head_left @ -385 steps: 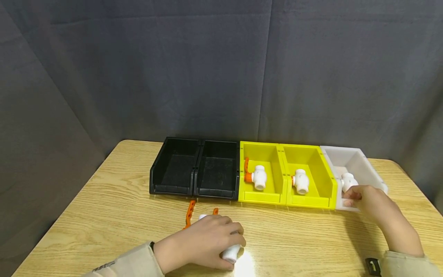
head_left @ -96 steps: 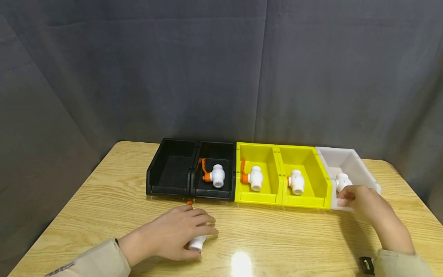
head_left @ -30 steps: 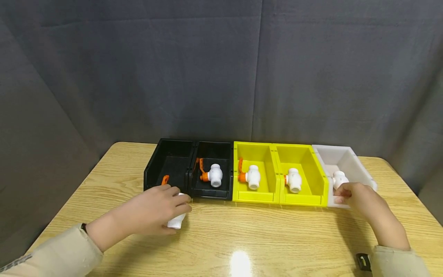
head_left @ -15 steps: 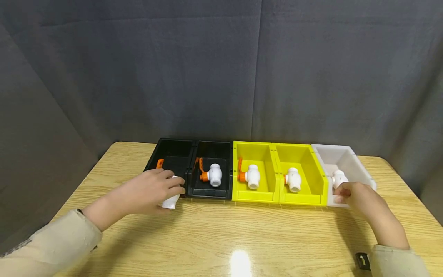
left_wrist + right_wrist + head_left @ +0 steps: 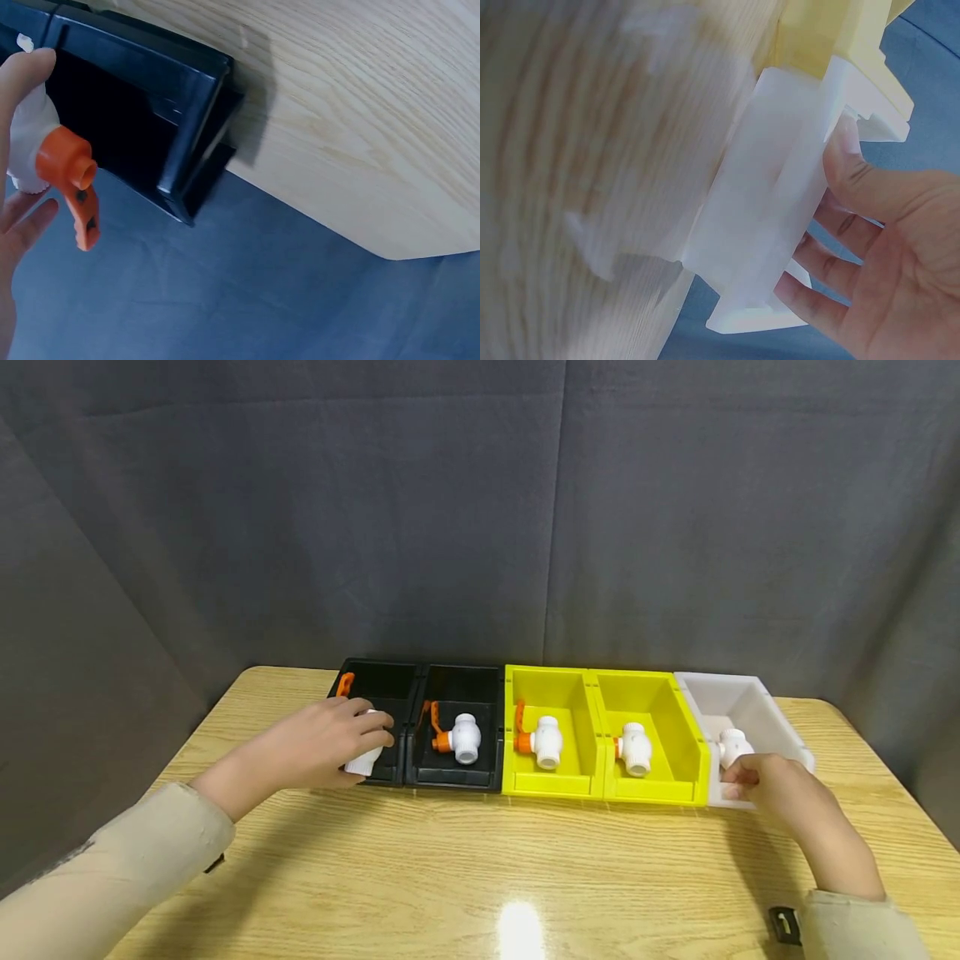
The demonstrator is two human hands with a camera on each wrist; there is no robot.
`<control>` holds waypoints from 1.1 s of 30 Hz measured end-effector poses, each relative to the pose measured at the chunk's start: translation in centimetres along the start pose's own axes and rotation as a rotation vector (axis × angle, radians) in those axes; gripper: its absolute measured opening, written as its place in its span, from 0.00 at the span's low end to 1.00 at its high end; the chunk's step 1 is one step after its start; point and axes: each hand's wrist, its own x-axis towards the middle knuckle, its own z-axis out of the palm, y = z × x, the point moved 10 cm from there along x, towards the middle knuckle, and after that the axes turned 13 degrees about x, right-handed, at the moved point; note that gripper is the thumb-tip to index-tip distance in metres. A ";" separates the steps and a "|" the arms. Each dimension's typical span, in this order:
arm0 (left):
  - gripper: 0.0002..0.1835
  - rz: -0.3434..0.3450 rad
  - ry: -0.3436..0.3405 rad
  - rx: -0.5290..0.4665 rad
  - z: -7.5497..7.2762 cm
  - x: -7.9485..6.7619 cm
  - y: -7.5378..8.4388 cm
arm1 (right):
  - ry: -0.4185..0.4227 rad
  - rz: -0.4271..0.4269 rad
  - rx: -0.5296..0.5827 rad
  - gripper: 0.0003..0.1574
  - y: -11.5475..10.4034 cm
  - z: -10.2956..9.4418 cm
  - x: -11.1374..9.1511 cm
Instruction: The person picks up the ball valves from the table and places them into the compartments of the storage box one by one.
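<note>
My left hand (image 5: 326, 742) grips a white ball valve (image 5: 363, 760) with an orange lever, held tilted over the leftmost black bin (image 5: 386, 677). In the left wrist view, the valve's orange lever (image 5: 82, 210) points away from the fingers, beside the bin's dark opening. Far to the right, my right hand (image 5: 780, 789) reaches over the front lip of the white bin (image 5: 776, 718). Its thumb and fingers close on the lower end of another white ball valve (image 5: 735, 745). The right wrist view hides that grip behind the bin's front wall (image 5: 757, 187).
The second black bin (image 5: 461, 681) and two yellow bins (image 5: 551, 681) stand between the hands, each with one ball valve inside. The row sits near the back of a wooden table (image 5: 450, 877). A grey curtain (image 5: 412, 510) hangs behind it.
Earlier, the left hand was at valves on the table, and the second black bin gained one. It has since carried another valve up over the leftmost bin. The right hand stays put.
</note>
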 end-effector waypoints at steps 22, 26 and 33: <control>0.32 -0.103 -0.114 -0.062 3.9 0.6 -2.9 | -0.010 0.009 0.008 0.04 0.0 -0.1 -0.1; 0.31 -0.103 -0.125 -0.064 4.4 0.8 -3.1 | -0.010 0.007 0.008 0.04 0.0 -0.2 -0.1; 0.31 -0.130 -0.171 -0.118 5.6 1.2 -3.2 | -0.017 0.014 0.008 0.05 0.1 0.0 0.0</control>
